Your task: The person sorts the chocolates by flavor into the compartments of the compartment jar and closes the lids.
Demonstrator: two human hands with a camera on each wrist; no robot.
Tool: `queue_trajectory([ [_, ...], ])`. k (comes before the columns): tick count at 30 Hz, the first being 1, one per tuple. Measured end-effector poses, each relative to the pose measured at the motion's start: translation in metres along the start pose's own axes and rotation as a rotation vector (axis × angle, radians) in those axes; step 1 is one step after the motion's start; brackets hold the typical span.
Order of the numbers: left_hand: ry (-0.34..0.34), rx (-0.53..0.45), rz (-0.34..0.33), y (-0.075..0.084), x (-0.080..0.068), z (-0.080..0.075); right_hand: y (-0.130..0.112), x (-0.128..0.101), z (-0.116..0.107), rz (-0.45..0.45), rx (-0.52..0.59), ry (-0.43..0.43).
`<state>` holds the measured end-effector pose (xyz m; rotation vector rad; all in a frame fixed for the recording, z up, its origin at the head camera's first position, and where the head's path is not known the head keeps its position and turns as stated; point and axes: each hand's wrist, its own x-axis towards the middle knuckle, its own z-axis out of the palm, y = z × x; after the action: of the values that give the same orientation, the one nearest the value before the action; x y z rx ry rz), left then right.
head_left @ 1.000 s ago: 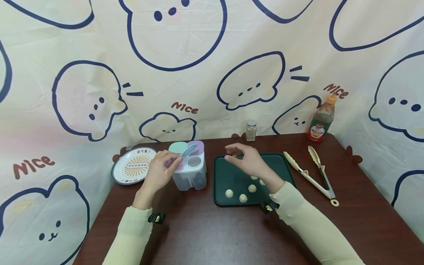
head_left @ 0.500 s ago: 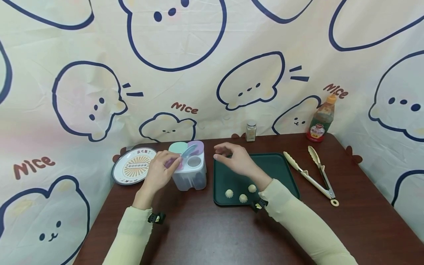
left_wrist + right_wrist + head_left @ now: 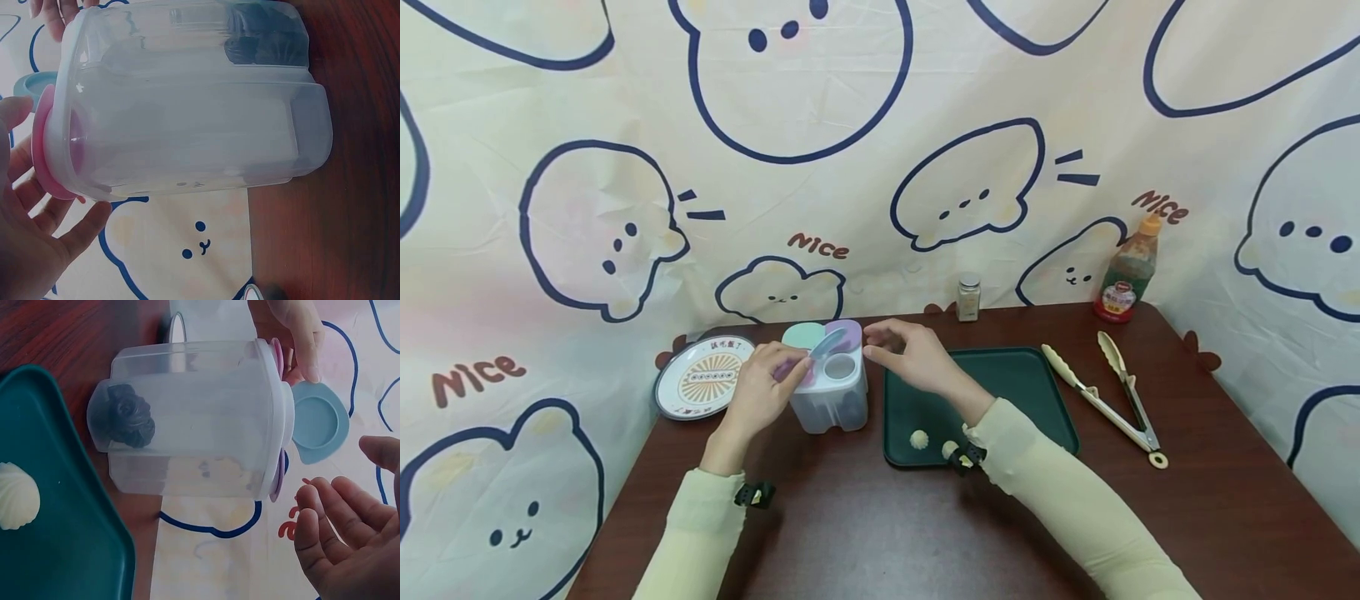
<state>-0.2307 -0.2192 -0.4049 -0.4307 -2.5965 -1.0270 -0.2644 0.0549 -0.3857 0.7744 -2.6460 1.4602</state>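
left hand [image 3: 758, 392]: i rest it against the left side of the clear seasoning box [image 3: 833, 392], my fingers curled round the edge of its raised pink lid [image 3: 51, 156].
right hand [image 3: 907, 358]: i hold it in the air just right of the box top, fingers loosely curved and apart, thumb facing the fingertips, gripping nothing and touching nothing.
seasoning box: it stands upright on the tabletop [image 3: 865, 533], towards the far edge and left of centre, between the plate and the tray; 1 blue lid [image 3: 320, 422] stands open, a mint lid [image 3: 802, 334] and a purple lid [image 3: 847, 332] sit at the back, and 1 round hole shows on top.
inside the box: a dark clump [image 3: 128, 417] lies at the bottom of 1 compartment on the side nearest the tray; the rest looks clear.
green tray [image 3: 1030, 392]: it lies just right of the box, near the centre of the tabletop; 2 pale shell-shaped pieces [image 3: 919, 438] show by its near edge, 1 partly hidden by my right sleeve [image 3: 1060, 492].
plate [image 3: 702, 377]: it sits by the far left corner, just left of my left hand.
tongs [image 3: 1108, 396]: they lie open, right of the tray.
small jar [image 3: 968, 296]: at the far edge, behind the tray.
sauce bottle [image 3: 1126, 277]: in the far right corner.
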Motion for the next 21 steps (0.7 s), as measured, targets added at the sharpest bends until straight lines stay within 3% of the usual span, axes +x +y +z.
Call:
queue_trajectory([
  [21, -0.003, 0.002, 0.004, 0.000, 0.000, 0.000, -0.013, 0.014, 0.013, -0.057, -0.022, -0.064],
])
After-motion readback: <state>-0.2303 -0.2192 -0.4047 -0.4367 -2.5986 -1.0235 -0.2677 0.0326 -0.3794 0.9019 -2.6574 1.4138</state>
